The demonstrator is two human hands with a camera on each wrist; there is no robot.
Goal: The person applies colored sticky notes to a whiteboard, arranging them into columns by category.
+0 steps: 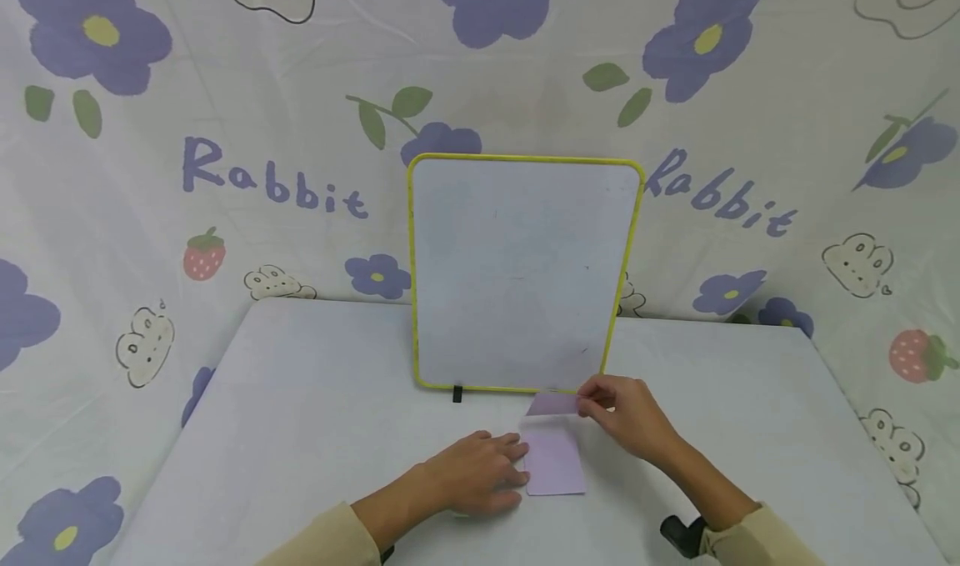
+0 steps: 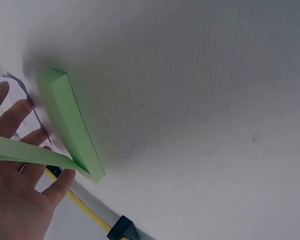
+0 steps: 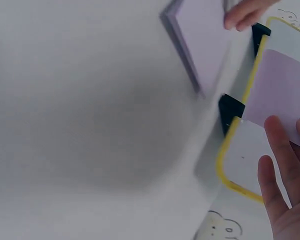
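My right hand (image 1: 628,418) pinches a single lilac sticky note (image 1: 553,403) at its right edge, held up in front of the whiteboard's lower edge. In the right wrist view, that note (image 3: 285,90) is off the table, before the board. On the table lies a lilac sticky note pad (image 1: 557,466). Fingertips of my left hand (image 1: 483,476) touch its left edge, the fingers spread. Beneath the left palm, mostly hidden in the head view, is a green sticky note pad (image 2: 70,127), its top sheet (image 2: 32,152) lifting up against the hand.
A whiteboard (image 1: 517,274) with a yellow frame stands upright at the back of the white table (image 1: 322,391), on black feet (image 1: 457,394). Behind it hangs a curtain (image 1: 285,99) with flowers and rabbits. A black object (image 1: 682,537) sits by the right wrist.
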